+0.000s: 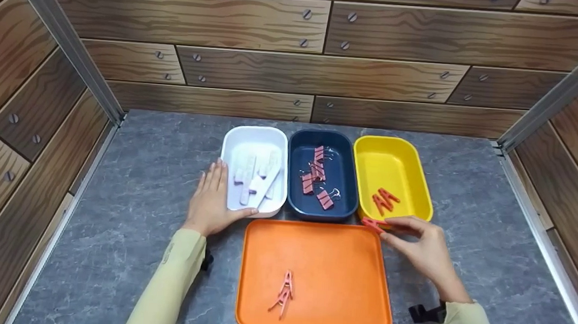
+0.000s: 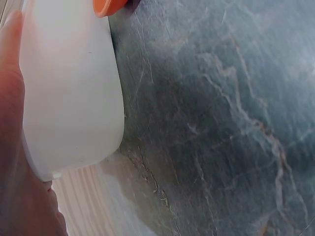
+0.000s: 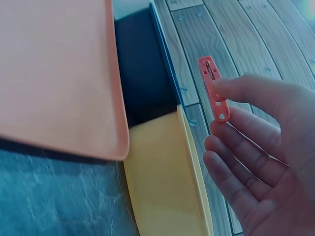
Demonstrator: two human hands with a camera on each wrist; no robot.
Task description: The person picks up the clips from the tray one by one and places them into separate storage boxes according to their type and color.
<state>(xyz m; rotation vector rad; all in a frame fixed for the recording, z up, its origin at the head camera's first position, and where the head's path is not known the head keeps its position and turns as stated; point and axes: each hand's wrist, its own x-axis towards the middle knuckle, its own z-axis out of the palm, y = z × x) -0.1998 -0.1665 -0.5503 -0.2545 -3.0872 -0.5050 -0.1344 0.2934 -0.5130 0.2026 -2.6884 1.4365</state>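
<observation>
My right hand [image 1: 423, 245] pinches a red clothespin [image 1: 373, 224] between thumb and fingers, over the near edge of the yellow bin [image 1: 421, 191]. In the right wrist view the clothespin [image 3: 214, 91] points away from the palm. Red clothespins [image 1: 384, 201] lie inside the yellow bin, at its near end. On the orange tray [image 1: 336, 282], two pinkish clothespins [image 1: 285, 289] lie end to end, left of its middle. My left hand [image 1: 211, 202] rests against the white bin [image 1: 258, 134], fingers straight along its left side and thumb at the near rim.
Several pale, long pieces [image 1: 257, 177] lie in the white bin. The dark blue bin [image 1: 336, 216] between the other two holds several reddish binder clips [image 1: 325, 199]. All three bins stand side by side on the grey table [image 1: 156, 173], behind the tray. Wood-patterned walls [image 1: 255, 68] enclose the table.
</observation>
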